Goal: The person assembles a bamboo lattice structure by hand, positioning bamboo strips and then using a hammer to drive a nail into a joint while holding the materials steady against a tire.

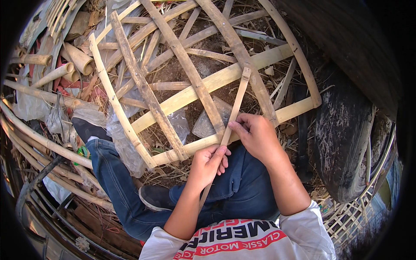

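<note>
A bamboo lattice frame (195,92) of split slats, fixed at the crossings, lies over my lap and the ground before me. One thin bamboo strip (236,104) runs from a crossing slat down across the near rail and on below my left wrist. My left hand (209,164) is closed round this strip just below the near rail, thumb on top. Higher up, my right hand (253,135) pinches the same strip by its right edge, beside the rail. Part of the right hand's fingers is hidden behind its thumb and knuckles.
Bamboo tubes (78,60) and long poles (52,145) lie at the left. Clear plastic sheeting (128,143) sits under the frame's left side. A dark, weathered log-like object (342,147) stands close on the right, with a woven lattice (353,221) below it.
</note>
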